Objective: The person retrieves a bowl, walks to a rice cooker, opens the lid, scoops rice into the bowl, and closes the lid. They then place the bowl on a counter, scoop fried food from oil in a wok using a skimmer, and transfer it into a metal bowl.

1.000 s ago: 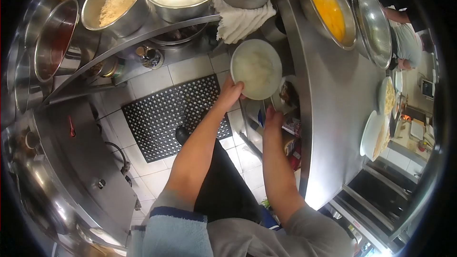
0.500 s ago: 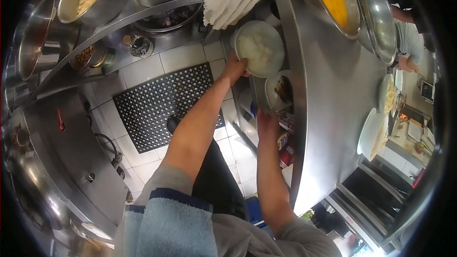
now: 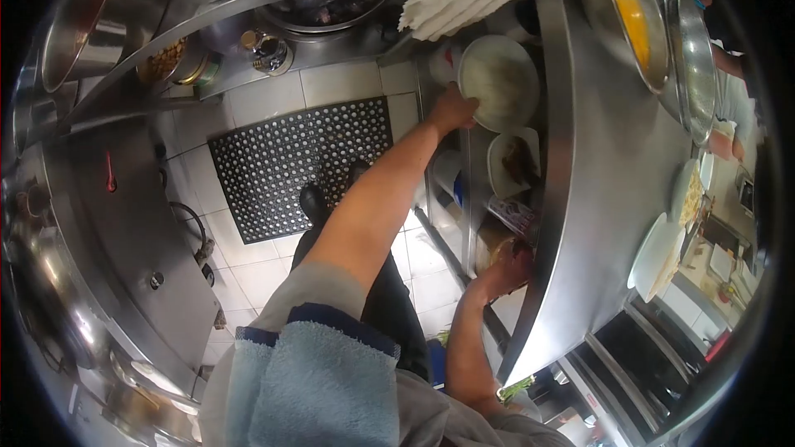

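My left hand (image 3: 455,108) grips the near rim of a pale round bowl (image 3: 499,83) with whitish contents, held at the open shelf under the steel counter. Lower on that shelf, my right hand (image 3: 503,275) reaches in among packaged goods, beside a dark red item; its fingers are partly hidden and blurred, so what they touch is unclear. Between the two hands sit a white container (image 3: 513,164) with something brown inside and a printed can or packet (image 3: 512,213).
The steel counter (image 3: 592,190) carries a bowl of yellow liquid (image 3: 627,12), a colander (image 3: 694,66) and plates of food (image 3: 658,257). A white cloth (image 3: 460,0) hangs above. A black perforated mat (image 3: 302,161) covers floor tiles. Another person (image 3: 725,136) stands across the counter.
My right hand has moved down and deeper into the shelf, away from the white container. My left hand still holds the bowl at the shelf. The view has shifted.
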Motion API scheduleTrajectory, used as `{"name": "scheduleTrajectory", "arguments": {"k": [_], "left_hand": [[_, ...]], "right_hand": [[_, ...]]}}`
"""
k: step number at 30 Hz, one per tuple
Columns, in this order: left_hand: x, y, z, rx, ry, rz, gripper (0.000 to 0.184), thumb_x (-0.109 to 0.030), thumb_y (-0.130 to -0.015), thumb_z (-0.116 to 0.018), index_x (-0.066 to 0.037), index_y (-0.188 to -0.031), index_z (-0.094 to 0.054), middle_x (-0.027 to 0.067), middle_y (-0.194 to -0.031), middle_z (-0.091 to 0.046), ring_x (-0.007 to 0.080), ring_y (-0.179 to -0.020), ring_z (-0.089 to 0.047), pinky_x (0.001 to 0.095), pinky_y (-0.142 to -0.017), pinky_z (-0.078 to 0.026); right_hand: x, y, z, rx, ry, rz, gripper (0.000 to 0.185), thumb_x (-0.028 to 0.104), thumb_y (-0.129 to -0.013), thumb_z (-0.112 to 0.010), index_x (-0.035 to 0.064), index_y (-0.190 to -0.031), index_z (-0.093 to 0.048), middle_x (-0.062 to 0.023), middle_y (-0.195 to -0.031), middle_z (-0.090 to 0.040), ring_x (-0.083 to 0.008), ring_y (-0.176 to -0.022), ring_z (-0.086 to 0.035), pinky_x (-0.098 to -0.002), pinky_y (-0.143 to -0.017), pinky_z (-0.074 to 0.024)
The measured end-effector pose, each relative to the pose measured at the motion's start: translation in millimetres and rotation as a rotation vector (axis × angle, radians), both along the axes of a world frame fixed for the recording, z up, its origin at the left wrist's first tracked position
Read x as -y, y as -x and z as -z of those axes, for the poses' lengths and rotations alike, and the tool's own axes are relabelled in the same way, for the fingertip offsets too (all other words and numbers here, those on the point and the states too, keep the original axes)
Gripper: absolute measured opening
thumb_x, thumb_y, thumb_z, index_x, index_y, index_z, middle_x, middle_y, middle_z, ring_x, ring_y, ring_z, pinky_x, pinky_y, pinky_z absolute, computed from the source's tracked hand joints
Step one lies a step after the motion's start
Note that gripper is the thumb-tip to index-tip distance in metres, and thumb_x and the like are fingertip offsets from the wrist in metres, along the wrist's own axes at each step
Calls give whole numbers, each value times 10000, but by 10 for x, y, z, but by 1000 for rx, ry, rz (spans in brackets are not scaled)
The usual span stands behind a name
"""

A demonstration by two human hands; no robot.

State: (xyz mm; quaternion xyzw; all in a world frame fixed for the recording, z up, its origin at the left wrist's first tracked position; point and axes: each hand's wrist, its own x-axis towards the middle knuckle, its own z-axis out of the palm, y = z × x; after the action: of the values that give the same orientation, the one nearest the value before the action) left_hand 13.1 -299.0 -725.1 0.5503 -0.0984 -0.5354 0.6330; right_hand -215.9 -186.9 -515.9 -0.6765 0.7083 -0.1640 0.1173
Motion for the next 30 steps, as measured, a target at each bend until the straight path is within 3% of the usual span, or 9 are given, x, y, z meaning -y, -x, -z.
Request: {"name": "scheduleTrajectory", "arguments": {"k": [4, 9, 13, 16, 19, 23, 25, 28, 30], "left_hand": [[0, -58, -277, 55, -87, 75, 576, -247, -783, -624, 103, -1113, -308, 204, -817, -632, 249, -585, -653, 335, -550, -544], [-151, -93, -452, -9, -111, 94, 667, -306, -789, -631, 75, -1198, -268, 131, -769, -612, 205, -574, -609, 317, -513, -524], [-788, -21, -348, -157, -150, 55, 783, -317, -804, -610, 4, -1371, -175, 95, -751, -604, 182, -602, -596, 311, -476, -486], [-1645, 342, 363, -57, -127, 143, 641, -225, -888, -561, 26, -1366, -217, 65, -736, -519, 150, -561, -528, 281, -464, -446], [-2589, 559, 286, -108, -353, 252, 325, -189, -855, -545, 49, -1063, -470, 35, -624, -458, 118, -483, -483, 272, -400, -374], [-3816, 942, 252, 452, -781, 391, 433, -307, -763, -660, 51, -975, -542, 267, -907, -627, 416, -937, -597, 447, -830, -474], [-4179, 987, 60, 641, -811, 407, 443, -258, -745, -662, 36, -1048, -525, 251, -1014, -583, 393, -1004, -547, 451, -883, -448], [-4376, 1040, -195, 744, -907, 412, 534, -271, -745, -654, 23, -1160, -493, 244, -1101, -536, 384, -1063, -501, 465, -904, -426], [-4393, 972, -189, 742, -968, 433, 533, -296, -762, -634, 19, -1171, -499, 243, -1092, -538, 385, -1059, -501, 460, -914, -422]], "right_hand": [[115, -178, 13, -303, 207, -74, 417, 259, -880, -571, -105, -1081, -577, -259, -1086, -606, -370, -983, -571, -378, -906, -412], [519, 188, 452, 304, 109, 143, 535, 241, -746, -762, -82, -1125, -565, -222, -1200, -565, -299, -1031, -580, -369, -930, -453], [666, 382, 660, 293, 215, 135, 571, 232, -739, -770, -85, -1158, -547, -204, -1188, -575, -272, -1017, -585, -361, -912, -468], [560, 452, 717, 347, 134, 212, 546, 203, -787, -727, -81, -1203, -515, -182, -1207, -570, -227, -1021, -581, -336, -905, -463], [352, 478, 644, 464, 65, 283, 542, 185, -824, -699, -80, -1242, -480, -166, -1216, -563, -199, -1024, -575, -317, -899, -455], [-178, 270, 497, 453, 100, 90, 693, 209, -775, -753, -98, -1280, -391, -169, -1157, -572, -234, -998, -552, -332, -917, -429], [-583, 668, 1058, 868, -195, 136, 676, 173, -781, -743, -66, -1304, -389, -137, -1132, -579, -211, -991, -544, -312, -915, -418], [-776, 6, 907, 583, -480, -150, 675, 116, -784, -726, -3, -1351, -381, -78, -1080, -586, -177, -986, -541, -284, -899, -411], [-564, -285, 1586, 757, -511, -202, 446, 194, -749, -754, -19, -1091, -561, -81, -944, -642, -179, -859, -589, -309, -797, -460]]}}
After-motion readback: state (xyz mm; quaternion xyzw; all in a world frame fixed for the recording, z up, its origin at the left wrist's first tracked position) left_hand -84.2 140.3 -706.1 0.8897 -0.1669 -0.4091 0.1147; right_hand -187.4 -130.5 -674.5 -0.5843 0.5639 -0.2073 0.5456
